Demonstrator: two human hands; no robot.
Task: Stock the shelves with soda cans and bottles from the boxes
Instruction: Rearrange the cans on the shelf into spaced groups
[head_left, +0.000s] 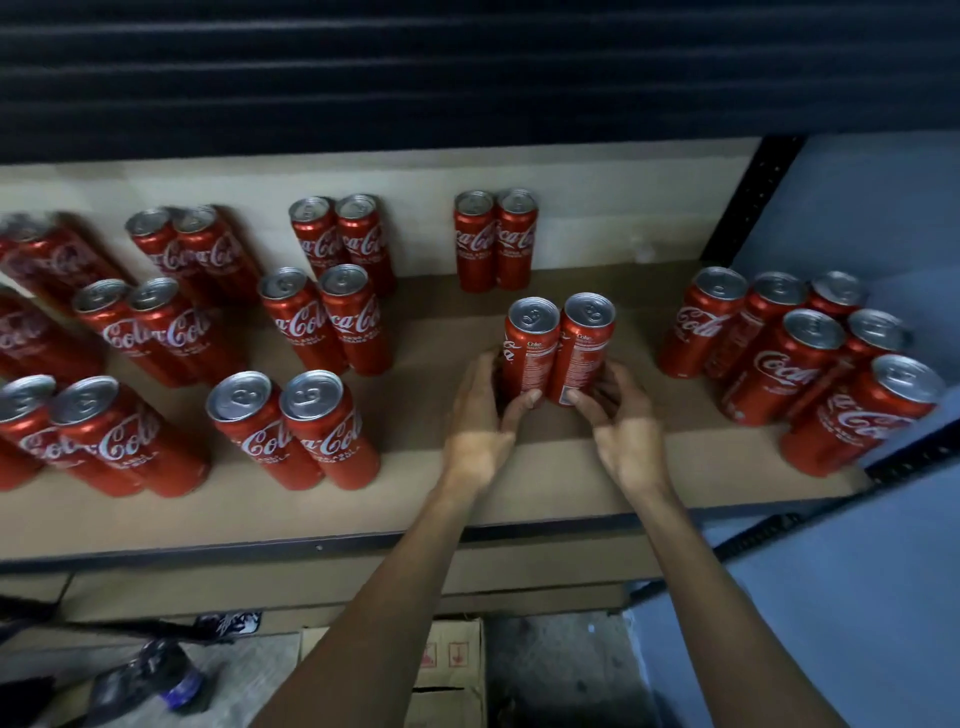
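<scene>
Two hands close around a pair of red cola cans. The left hand (480, 410) curls round the left can (525, 348) and the right hand (621, 415) round the right can (583, 345), with the thumbs pressed on the fronts. Both cans are upright and touch side by side near the middle of the shelf (467, 501), long axes vertical, silver tops up, small print toward the person. A back pair (493, 241) stands behind them. Left pairs (301, 431) fill the shelf leftward, and a right cluster (789, 364) crowds the far end. A cardboard box (452, 670) sits below.
</scene>
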